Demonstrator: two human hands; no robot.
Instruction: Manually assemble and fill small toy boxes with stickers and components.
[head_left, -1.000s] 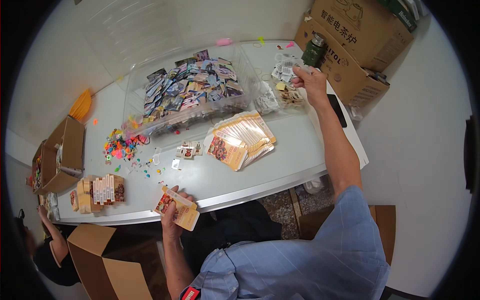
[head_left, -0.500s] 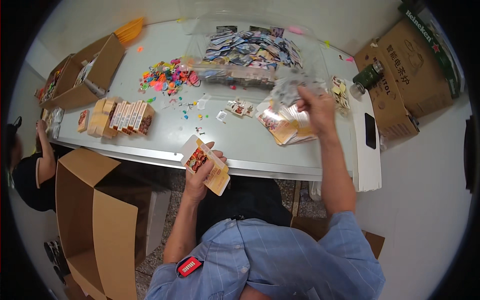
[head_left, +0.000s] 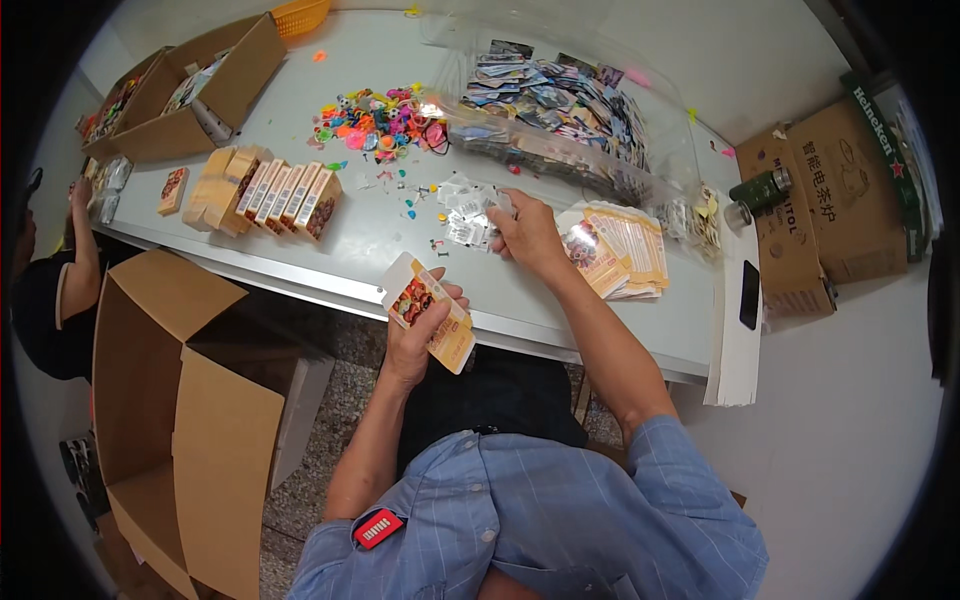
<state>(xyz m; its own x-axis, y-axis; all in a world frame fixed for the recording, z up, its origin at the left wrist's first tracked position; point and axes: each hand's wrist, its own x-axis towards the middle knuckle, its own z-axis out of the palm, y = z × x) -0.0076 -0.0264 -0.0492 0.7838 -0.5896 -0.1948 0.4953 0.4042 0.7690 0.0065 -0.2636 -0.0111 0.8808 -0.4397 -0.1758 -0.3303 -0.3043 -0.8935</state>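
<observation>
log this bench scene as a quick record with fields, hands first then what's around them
left hand: holds a yellow-orange carton near the table's front edge
right hand: fingers at a pile of small whitish packets; exact grip unclear
right of right hand: fanned stack of cartons
far side: clear bin holding picture cards
table left: colourful trinket heap; row of small boxes
table right: black phone
co-worker: partly visible, far left

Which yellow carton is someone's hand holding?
The yellow carton in the person's left hand. It's gripped by thumb and fingers, while the other yellow cartons lie fanned out on the table.
</observation>
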